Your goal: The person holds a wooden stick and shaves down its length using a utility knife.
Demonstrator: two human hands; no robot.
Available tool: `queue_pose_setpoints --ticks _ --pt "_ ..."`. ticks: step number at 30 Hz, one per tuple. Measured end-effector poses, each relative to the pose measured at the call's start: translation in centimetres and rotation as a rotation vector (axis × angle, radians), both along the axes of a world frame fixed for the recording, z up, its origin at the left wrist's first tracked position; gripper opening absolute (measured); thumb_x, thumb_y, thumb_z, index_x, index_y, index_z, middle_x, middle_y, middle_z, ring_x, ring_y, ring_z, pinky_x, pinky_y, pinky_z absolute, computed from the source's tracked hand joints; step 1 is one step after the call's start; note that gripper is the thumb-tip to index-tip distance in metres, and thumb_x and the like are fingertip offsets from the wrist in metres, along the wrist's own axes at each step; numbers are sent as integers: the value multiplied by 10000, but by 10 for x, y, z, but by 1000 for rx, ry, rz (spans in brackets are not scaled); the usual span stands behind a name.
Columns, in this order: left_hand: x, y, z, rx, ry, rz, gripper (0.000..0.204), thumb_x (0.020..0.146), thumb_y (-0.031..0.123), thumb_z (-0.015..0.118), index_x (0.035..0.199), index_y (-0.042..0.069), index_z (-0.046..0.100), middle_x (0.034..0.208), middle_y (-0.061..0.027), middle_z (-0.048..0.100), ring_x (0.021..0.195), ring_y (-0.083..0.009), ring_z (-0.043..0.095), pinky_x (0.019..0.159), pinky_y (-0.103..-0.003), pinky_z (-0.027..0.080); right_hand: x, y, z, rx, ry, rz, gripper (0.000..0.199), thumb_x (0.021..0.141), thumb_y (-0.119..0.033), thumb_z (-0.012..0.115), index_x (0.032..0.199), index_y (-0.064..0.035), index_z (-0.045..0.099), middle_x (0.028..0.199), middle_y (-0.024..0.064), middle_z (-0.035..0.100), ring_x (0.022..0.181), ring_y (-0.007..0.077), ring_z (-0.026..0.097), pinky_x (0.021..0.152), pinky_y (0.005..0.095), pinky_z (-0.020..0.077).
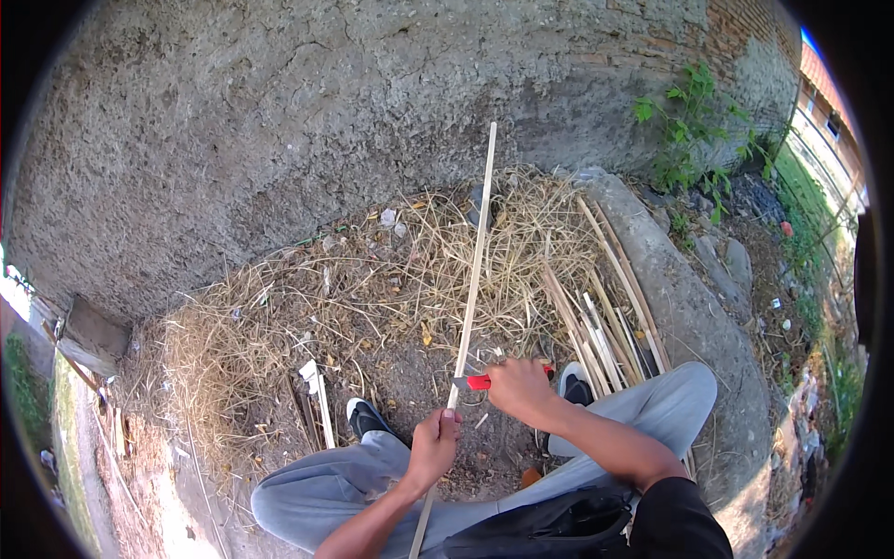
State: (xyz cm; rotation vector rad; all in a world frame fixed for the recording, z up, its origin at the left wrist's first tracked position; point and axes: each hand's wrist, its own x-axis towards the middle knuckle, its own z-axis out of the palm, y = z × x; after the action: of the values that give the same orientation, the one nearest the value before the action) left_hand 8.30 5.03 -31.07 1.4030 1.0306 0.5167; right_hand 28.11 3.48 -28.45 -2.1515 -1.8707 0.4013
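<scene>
A rough grey wall (354, 112) fills the far side in front of you, with bare brick showing at its far right. Dry straw (219, 359) covers much of the ground at its foot, and a rounded concrete ledge (694, 312) curves along the right. Your legs in grey trousers (321, 489) are bent, knees out to left and right. A leafy green plant (697, 130) grows by the wall at the far right. The long pale wood strip (479, 242) runs from near your lap, between your knees, to its far end, which shows against the wall. A pile of wood strips (607, 345) lies just beyond your right knee, and a few shorter wood pieces (322, 410) lie on the left, near your left shoe (368, 417). Your left hand (434, 445) is closed around the near part of the long strip, thumb pressed along it. Your right hand (520, 387), just farther and to the right, has its fingers wrapped around the red handle of a knife (479, 382). The blade points left and meets the strip just beyond your left hand; you cannot tell whether it bites in.
</scene>
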Motion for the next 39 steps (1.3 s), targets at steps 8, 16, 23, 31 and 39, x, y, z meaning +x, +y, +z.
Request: queue_pose_setpoints --ticks 8,16,23,31,39 --pt "11 -13 17 320 296 -40 281 1022 218 417 921 -10 546 651 -197 581 604 -357 628 556 -454 450 -5 2 -14 -76 -49 20 165 788 -145 571 782 -43 700 752 198 681 726 374 692 648 502 531" --pt "16 -14 13 407 397 -57 258 1011 189 425 910 -13 549 642 -176 587 593 -370 622 560 -452 463 -1 13 -31 -74 -43 -12 153 792 -127 558 770 -41 682 741 196 673 719 382 685 635 506 529" --pt "16 -28 18 380 378 -97 238 1004 204 434 955 -3 540 690 -273 596 659 -495 589 562 -571 436 17 23 -45 -20 -34 -152 156 809 -99 559 778 -34 698 744 195 670 723 386 682 654 496 533" --pt "6 -46 17 336 409 -292 243 996 207 471 952 -4 583 647 -196 607 603 -377 637 575 -428 490 153 22 -33 114 -175 -689 109 790 -89 656 865 -23 699 863 206 668 764 391 675 697 488 541" --pt "-8 1 3 126 155 -3 275 1015 210 452 917 -6 592 625 -48 544 570 -125 554 540 -320 449 47 5 2 69 27 -301 129 751 -101 632 829 -23 700 757 215 676 709 382 683 655 482 539"
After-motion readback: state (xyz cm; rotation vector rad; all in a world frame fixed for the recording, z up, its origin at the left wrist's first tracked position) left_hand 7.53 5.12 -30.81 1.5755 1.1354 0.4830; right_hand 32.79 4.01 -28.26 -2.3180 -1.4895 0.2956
